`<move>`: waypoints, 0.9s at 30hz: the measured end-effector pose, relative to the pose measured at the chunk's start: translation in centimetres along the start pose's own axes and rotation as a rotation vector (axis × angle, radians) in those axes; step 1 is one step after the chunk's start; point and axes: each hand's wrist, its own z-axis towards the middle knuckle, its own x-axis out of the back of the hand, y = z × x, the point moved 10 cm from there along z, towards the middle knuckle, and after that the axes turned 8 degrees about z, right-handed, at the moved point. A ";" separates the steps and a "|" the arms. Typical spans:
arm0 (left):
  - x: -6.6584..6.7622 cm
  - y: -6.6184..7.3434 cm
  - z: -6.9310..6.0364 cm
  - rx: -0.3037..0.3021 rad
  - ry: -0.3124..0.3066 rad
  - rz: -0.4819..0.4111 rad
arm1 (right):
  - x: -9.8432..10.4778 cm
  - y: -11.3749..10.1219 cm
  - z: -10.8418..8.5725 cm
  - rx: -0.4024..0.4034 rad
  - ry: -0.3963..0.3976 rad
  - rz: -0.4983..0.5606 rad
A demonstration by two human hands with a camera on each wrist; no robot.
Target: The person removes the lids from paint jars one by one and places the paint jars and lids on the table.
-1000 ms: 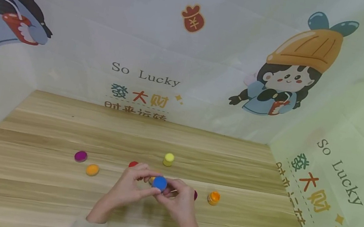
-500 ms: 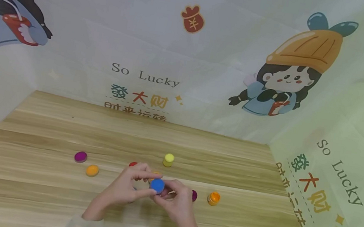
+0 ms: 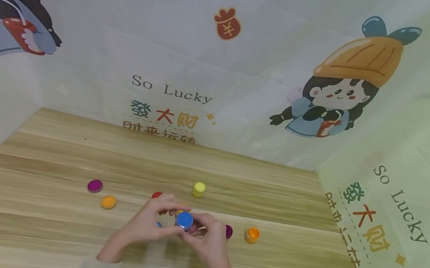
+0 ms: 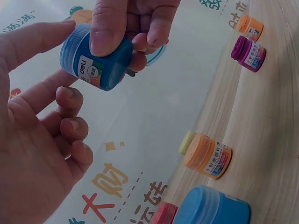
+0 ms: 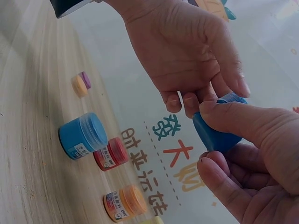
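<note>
A small blue paint jar [image 3: 184, 220] with a label is held up above the table, between both hands. My right hand [image 3: 208, 239] grips the jar's body, thumb over the label side in the left wrist view. At the ridged lid [image 4: 74, 49], the thumb and forefinger of my left hand [image 3: 147, 220] pinch from opposite sides; its other fingers curl loosely. Below stands a larger blue jar [image 5: 81, 136], mostly hidden by the left hand in the head view. A red jar [image 5: 111, 154] and a light orange jar [image 5: 125, 203] are near it.
A yellow jar [image 3: 198, 190] stands farther back on the wooden table [image 3: 58, 231]. To the right are a purple jar [image 3: 229, 232] and an uncapped orange jar [image 3: 252, 235]. A purple lid [image 3: 95, 186] and an orange lid [image 3: 108, 202] lie left. Printed cloth [image 3: 248, 79] encloses the table.
The held jar has shifted slightly left and toward me, and more of its side shows. My left hand has moved a little left, uncovering a bit of the larger blue jar.
</note>
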 end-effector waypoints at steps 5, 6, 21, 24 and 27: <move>0.1 0.0 -0.1 -0.005 0.011 0.003 | -0.1 -0.1 0.0 0.003 -0.004 0.008; 0.1 0.0 0.0 -0.004 0.017 0.006 | -0.2 0.0 0.0 0.005 -0.005 0.001; 0.6 0.6 -0.2 -0.058 0.003 -0.033 | -0.4 -0.8 0.0 -0.014 -0.011 -0.017; 0.6 0.4 -0.1 -0.023 0.008 -0.006 | -0.4 -2.3 0.0 -0.008 -0.019 -0.016; 0.4 -0.1 -0.1 0.021 0.006 0.012 | -0.4 -3.7 0.0 -0.005 -0.025 -0.018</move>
